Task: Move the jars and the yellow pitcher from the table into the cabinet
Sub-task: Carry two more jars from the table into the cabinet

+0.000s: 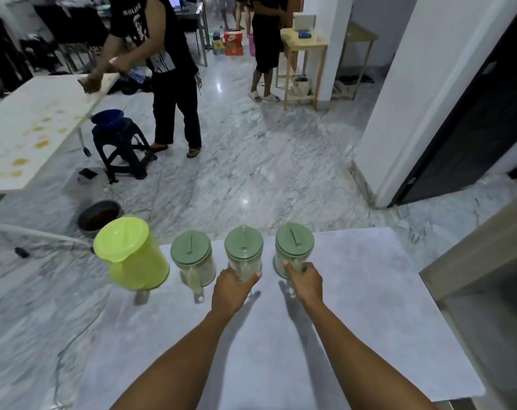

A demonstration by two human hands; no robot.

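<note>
Three clear jars with green lids stand in a row along the far edge of the pale table (369, 335). My left hand (232, 290) is wrapped around the middle jar (244, 250). My right hand (304, 281) grips the right jar (294, 247) near its base. The left jar (192, 255) stands free, its handle facing me. A yellow pitcher (133, 255) with its lid on sits at the table's far left corner, partly over the edge. Both jars still look to rest on the table.
A wooden cabinet edge (470, 255) rises at the right of the table. Beyond lie a marble floor, a white pillar (423, 99), a dark stool (121, 149) with a blue bowl, a stained white table (29, 128), a dark basin (100, 214), and people standing.
</note>
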